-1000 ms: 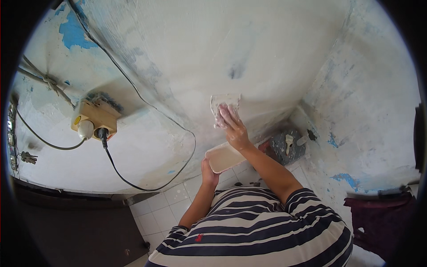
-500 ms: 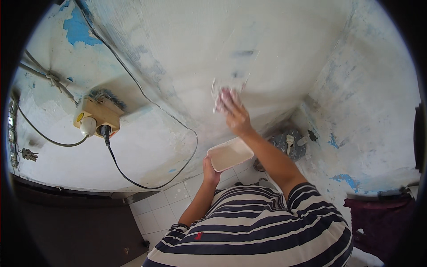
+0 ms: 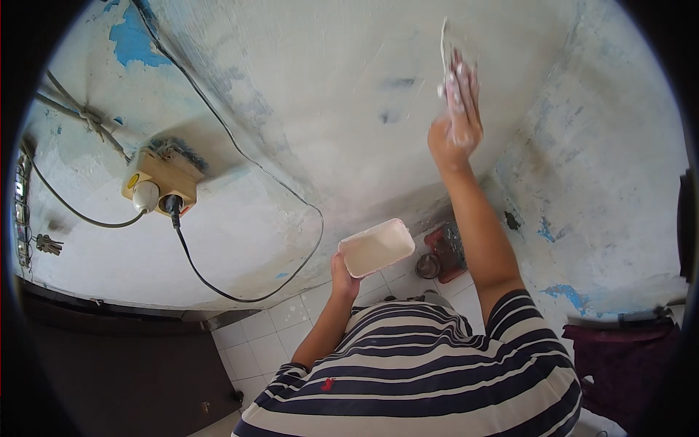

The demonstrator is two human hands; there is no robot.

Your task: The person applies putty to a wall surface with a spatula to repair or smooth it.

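Observation:
My left hand (image 3: 345,278) grips the near left corner of a shallow, off-white rectangular tub (image 3: 397,256), tilted so its pale inside shows. My right hand (image 3: 459,105) is raised against the upper part of the patchy whitish wall (image 3: 320,87), its fingers stretched out and coated with white paste. Under those fingers is what looks like a thin flat scraper (image 3: 445,51), its left edge lined with white paste. My palm and fingers hide most of it. Dark smudges show on the wall to the left of that hand.
A beige socket box (image 3: 164,178) with two plugs is mounted at left, and a black cable (image 3: 251,169) loops from it. Keys (image 3: 48,244) hang at far left. A red-and-grey object (image 3: 448,251) stands low by the tiled floor (image 3: 287,315). Maroon cloth (image 3: 619,364) hangs at right.
My right hand has moved up and to the right across the wall, uncovering the red-and-grey object below. My left hand holds the tub in nearly the same place.

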